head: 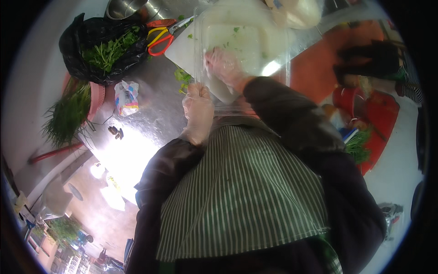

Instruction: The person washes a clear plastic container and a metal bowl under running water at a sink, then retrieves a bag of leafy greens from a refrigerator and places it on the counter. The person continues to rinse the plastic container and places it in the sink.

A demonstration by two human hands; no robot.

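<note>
A clear plastic tray or lid [288, 58] stands before me over a white cutting board [186, 42]. My left hand [198, 104], in a clear thin glove, has its fingers closed on the near left rim of this clear plastic piece. My right hand [224, 65], gloved too and a little blurred, is at the plastic's left part with its fingers curled; whether it holds anything cannot be made out. Small green leaf bits show through the plastic. Sprigs of leafy herb [183, 78] lie just beyond my left hand.
Scissors [160, 41] with red and yellow handles lie beside a black plastic bag [73, 44] of leafy herbs [113, 51]. Nearer on the left are a pink basket [98, 96] with long greens [68, 113] and a printed packet [126, 98]. A red bucket [347, 99] stands right.
</note>
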